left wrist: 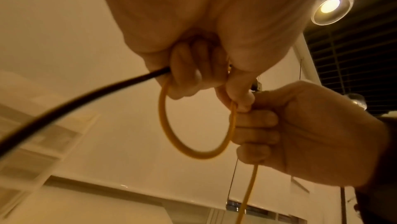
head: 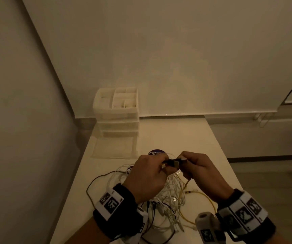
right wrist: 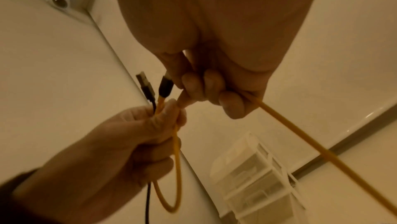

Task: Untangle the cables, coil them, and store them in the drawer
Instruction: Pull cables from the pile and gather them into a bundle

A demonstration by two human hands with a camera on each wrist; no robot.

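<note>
Both hands hover over a tangle of white, black and yellow cables (head: 169, 196) on the white table (head: 203, 138). My left hand (head: 159, 166) grips a black cable (left wrist: 75, 98) together with a small loop of the yellow cable (left wrist: 193, 155). Two USB plugs (right wrist: 146, 86) stick out past its thumb. My right hand (head: 187, 166) is curled round the same yellow cable (right wrist: 300, 130), right beside the left hand, and that cable trails down to the table. In the head view the plugs (head: 174, 163) show between the two hands.
A translucent drawer unit (head: 119, 111) stands at the table's far left corner by the wall, with one clear drawer (head: 113, 148) out in front of it. A purple round object (head: 156, 152) lies behind the hands. The table's right edge drops to the floor.
</note>
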